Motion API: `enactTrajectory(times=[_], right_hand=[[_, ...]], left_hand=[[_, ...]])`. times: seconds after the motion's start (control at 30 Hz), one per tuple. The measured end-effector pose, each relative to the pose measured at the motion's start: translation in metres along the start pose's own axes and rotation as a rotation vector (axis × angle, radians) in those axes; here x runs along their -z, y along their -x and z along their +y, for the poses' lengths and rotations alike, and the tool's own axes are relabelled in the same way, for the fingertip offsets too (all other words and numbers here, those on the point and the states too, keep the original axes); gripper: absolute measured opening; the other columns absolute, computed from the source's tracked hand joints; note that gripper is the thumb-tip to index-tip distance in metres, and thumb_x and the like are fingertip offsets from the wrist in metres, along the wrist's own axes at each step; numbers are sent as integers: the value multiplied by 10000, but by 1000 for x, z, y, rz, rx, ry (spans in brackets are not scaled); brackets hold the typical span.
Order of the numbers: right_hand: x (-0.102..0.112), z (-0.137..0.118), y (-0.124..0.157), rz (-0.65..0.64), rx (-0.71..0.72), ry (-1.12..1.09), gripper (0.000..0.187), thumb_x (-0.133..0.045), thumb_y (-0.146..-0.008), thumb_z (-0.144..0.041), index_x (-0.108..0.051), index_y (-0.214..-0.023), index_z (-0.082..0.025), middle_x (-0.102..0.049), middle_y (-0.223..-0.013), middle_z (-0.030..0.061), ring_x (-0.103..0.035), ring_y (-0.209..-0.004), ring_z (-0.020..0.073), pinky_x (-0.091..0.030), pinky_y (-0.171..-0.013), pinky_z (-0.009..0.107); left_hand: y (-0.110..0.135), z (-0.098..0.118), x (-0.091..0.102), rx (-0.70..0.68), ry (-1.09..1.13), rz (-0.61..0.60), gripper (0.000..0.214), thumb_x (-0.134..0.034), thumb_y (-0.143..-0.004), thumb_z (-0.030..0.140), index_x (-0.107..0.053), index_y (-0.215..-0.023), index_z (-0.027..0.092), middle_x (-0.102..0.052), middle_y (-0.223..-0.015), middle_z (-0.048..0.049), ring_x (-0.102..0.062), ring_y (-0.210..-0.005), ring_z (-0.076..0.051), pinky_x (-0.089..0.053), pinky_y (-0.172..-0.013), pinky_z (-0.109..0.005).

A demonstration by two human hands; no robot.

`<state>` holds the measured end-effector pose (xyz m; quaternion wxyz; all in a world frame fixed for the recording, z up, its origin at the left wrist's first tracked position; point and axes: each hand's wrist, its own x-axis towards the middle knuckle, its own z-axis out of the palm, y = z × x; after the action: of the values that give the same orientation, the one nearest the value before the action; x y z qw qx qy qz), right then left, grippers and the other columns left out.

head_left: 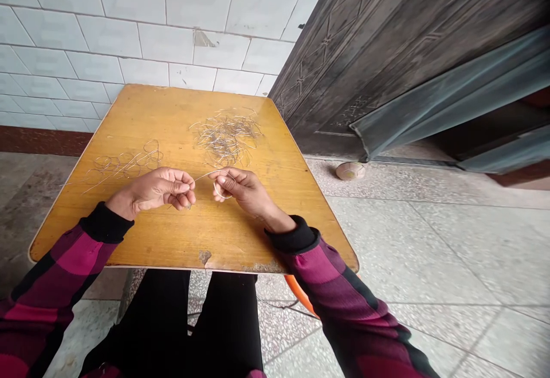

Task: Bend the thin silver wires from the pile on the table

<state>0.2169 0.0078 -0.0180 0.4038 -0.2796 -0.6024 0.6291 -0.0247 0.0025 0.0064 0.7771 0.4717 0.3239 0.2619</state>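
Both my hands rest on a small wooden table [266, 154] and pinch one thin metal wire [205, 174] between them. My left hand [161, 190] is closed on the wire's left end. My right hand [240, 188] is closed on the right end, where the wire curls into a small loop under the fingers. A loose pile of straight wire pieces [226, 134] lies just beyond my hands at the table's middle. Several wires bent into loops [124, 164] lie at the left of the table.
A white tiled wall [141, 28] stands right behind the table. A dark carved door [387, 51] runs along the right. A small round object [350, 170] lies on the speckled floor by the door. Something orange [301, 295] shows under the table's near right corner.
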Motion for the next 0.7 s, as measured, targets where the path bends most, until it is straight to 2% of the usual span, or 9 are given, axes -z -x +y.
enactTrajectory(times=[0.1, 0.17, 0.27, 0.33, 0.4, 0.57, 0.7], right_hand=[[-1, 2, -1, 68, 19, -61, 313, -744, -789, -409, -691, -1008, -192, -703, -807, 6, -626, -706, 97, -484, -666, 249], [-1, 1, -3, 114, 7, -132, 372, -791, -727, -426, -700, -1008, -199, -682, -747, -9, -590, -654, 95, -472, -640, 256], [-1, -2, -4, 162, -10, -234, 371, -775, -729, -463, -705, -973, -192, -521, -555, -70, -459, -516, 71, -398, -528, 235], [0, -3, -3, 141, -8, -237, 325, -718, -792, -463, -702, -974, -194, -377, -491, -102, -351, -458, 60, -323, -470, 217], [1, -4, -1, 95, 0, -190, 291, -666, -848, -438, -697, -1021, -206, -311, -481, -112, -280, -437, 56, -264, -446, 208], [0, -3, 8, 55, 19, 75, 367, -617, -895, -423, -665, -1200, -225, -398, -510, -93, -325, -460, 56, -269, -455, 207], [-11, 0, 15, 36, -5, 202, 458, -549, -934, -428, -574, -1336, -212, -482, -546, -76, -407, -463, 60, -342, -442, 194]], left_hand=[[0, 2, 2, 6, 39, -11, 149, -740, -775, 179, -635, -853, 107, -717, -734, -60, -646, -572, -102, -501, -520, -175], [0, 2, 4, 5, 63, -22, 145, -743, -772, 166, -637, -847, 102, -713, -721, -61, -642, -557, -99, -502, -507, -168], [-1, 2, 6, -6, 90, -17, 121, -735, -780, 146, -638, -835, 97, -710, -718, -61, -636, -545, -92, -503, -492, -157], [0, 3, 8, -10, 114, -2, 96, -722, -787, 123, -640, -829, 94, -711, -715, -61, -633, -539, -88, -503, -485, -150], [2, 6, 9, -20, 147, 20, 71, -709, -791, 94, -643, -820, 90, -709, -706, -58, -632, -533, -82, -503, -483, -139], [7, 14, 15, -39, 240, 70, 47, -666, -807, 26, -661, -809, 73, -703, -699, -53, -628, -508, -65, -503, -469, -108], [7, 18, 17, -35, 325, 147, 169, -544, -861, -35, -664, -782, 54, -686, -683, -57, -624, -489, -57, -494, -445, -84]])
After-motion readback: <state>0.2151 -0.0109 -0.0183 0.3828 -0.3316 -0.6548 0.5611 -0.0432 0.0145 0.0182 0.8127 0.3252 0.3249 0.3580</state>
